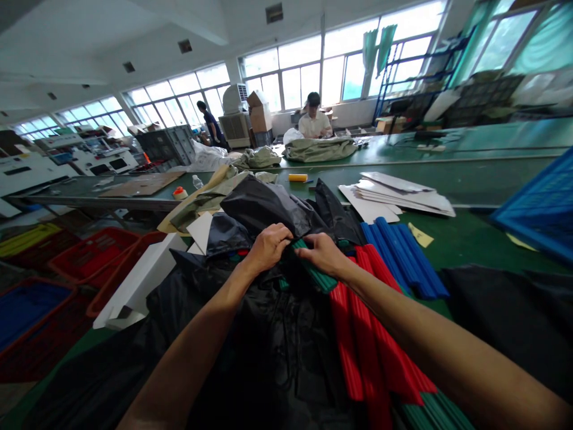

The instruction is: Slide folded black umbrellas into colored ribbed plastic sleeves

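Observation:
My left hand (270, 246) is closed on the edge of a black fabric bag (264, 206) at the middle of the view. Close by on the right, my right hand (321, 254) is closed around the upper end of a green ribbed bundle (317, 273), which slants against the black fabric. Red ribbed bundles (364, 322) lie under my right forearm, and blue ribbed bundles (400, 257) rest beyond them. More black fabric (268, 358) spreads below my hands.
White flat cartons (403, 196) and a yellow roll (298, 177) lie on the green table (470, 239). A blue crate (541, 203) stands right, red crates (96, 254) left. Two people are farther back, one seated behind khaki fabric (320, 149).

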The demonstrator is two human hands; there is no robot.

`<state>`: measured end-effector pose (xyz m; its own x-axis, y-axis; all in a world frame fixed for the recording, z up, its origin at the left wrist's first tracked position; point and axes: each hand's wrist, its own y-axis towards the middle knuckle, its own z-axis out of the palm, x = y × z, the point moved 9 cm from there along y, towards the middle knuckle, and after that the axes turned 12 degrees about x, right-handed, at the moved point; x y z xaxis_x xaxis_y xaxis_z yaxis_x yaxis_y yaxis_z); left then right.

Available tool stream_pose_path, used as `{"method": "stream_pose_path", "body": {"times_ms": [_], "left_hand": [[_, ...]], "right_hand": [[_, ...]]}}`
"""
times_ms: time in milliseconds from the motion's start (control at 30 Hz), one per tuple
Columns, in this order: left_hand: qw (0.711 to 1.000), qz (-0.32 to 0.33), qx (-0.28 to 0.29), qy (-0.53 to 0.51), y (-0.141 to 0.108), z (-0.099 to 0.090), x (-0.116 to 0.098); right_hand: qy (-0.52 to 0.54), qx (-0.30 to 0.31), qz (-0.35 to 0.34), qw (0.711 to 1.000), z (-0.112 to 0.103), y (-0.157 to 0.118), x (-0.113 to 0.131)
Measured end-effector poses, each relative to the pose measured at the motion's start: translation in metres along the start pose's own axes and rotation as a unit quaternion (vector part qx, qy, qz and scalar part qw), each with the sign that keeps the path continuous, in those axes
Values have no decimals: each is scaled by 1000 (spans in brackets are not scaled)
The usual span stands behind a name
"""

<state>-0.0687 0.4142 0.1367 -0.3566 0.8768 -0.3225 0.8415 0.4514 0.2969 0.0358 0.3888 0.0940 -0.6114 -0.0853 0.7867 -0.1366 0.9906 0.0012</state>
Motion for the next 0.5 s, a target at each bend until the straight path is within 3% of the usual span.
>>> {"method": "stream_pose_path", "body": {"times_ms": [100,200,267,400,500], "left_hand": [[997,-46,-55,-30,-2,-6,19],[982,-135,-123,-46,-10,-16,50],[970,-179,-152,-56,-17,-21,66],[960,-208,-180,-62,-26,-21,75],[961,-205,-176,-65,-26,-16,73]], "right_hand": [[184,18,3,983,8,25,-7],[207,12,16,978,20,35,-10],[155,-34,16,987,24,27,-9],[-81,-137,54,986,35,-18,-3],[-115,-98,114,982,59,-40,-18]]}}
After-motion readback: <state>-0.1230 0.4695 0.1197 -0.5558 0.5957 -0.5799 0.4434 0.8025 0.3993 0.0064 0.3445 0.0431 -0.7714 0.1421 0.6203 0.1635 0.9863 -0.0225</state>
